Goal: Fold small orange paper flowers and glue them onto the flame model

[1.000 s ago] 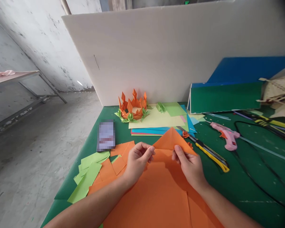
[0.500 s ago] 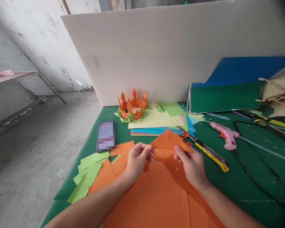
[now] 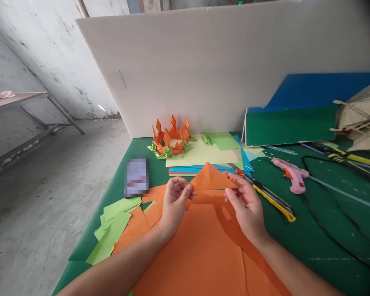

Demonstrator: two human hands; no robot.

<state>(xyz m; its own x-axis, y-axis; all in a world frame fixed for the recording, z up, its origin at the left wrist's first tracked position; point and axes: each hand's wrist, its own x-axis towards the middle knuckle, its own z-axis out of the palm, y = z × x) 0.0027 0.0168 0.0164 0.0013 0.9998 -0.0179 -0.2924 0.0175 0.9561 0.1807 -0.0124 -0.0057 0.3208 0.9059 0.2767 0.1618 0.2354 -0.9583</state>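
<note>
1 green table (image 3: 296,242), strewn with paper; left hand (image 3: 175,201) and right hand (image 3: 249,207) each pinch 1 corner of a folded orange triangle (image 3: 209,179), raised over large orange sheets (image 3: 203,255); phone (image 3: 136,176) and green slips (image 3: 109,242) to the left, cutter (image 3: 273,199) and pink glue gun (image 3: 297,181) to the right; white board (image 3: 185,74) upright behind a paper crown (image 3: 167,138); beyond, left: scuffed wall (image 3: 64,57), grey floor (image 3: 64,197), metal-legged bench (image 3: 18,100).
</note>
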